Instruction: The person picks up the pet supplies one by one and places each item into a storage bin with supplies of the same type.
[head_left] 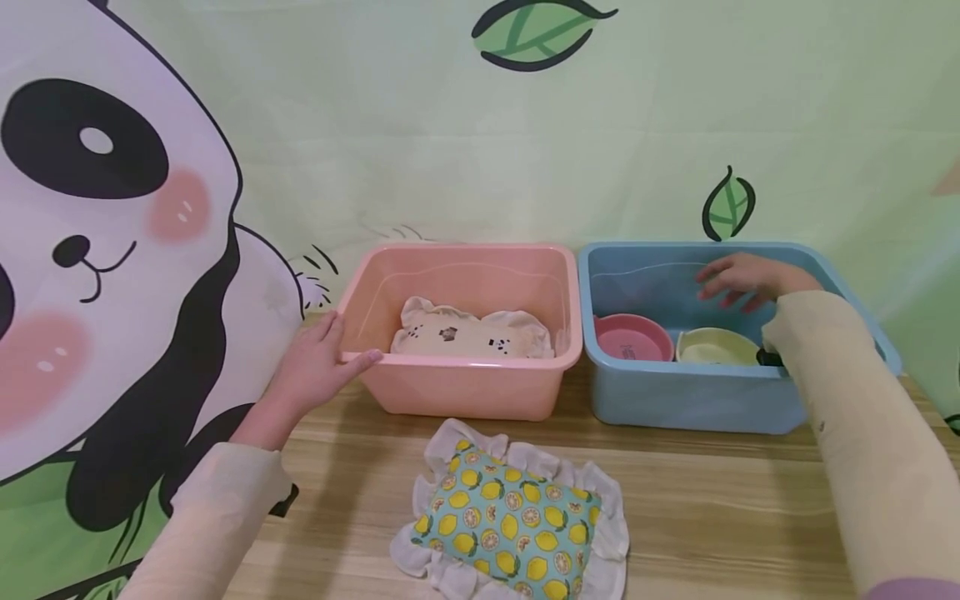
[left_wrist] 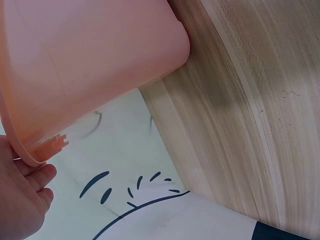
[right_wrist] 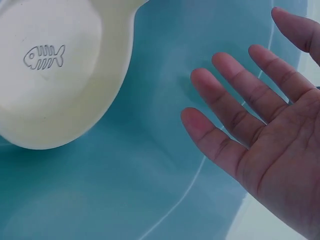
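My left hand [head_left: 311,367] grips the left rim of a pink plastic basin [head_left: 465,387]; in the left wrist view its fingers [left_wrist: 41,177] curl against the rim from outside. Inside that basin lies a cream ruffled pillow [head_left: 468,332] with small animal prints. Over the blue basin [head_left: 690,400] hovers my right hand [head_left: 753,277], fingers spread and holding nothing. A pink bowl [head_left: 635,338] and a pale yellow bowl [head_left: 716,346] sit in the blue basin. The right wrist view shows a fishbone drawing inside the yellow bowl [right_wrist: 75,95].
A lemon-print pillow [head_left: 506,521] with a white ruffle lies on the wooden table [head_left: 712,517] in front of the basins. Behind them hangs a pale green cloth [head_left: 390,125] with a large panda and leaves. The two basins stand side by side, almost touching.
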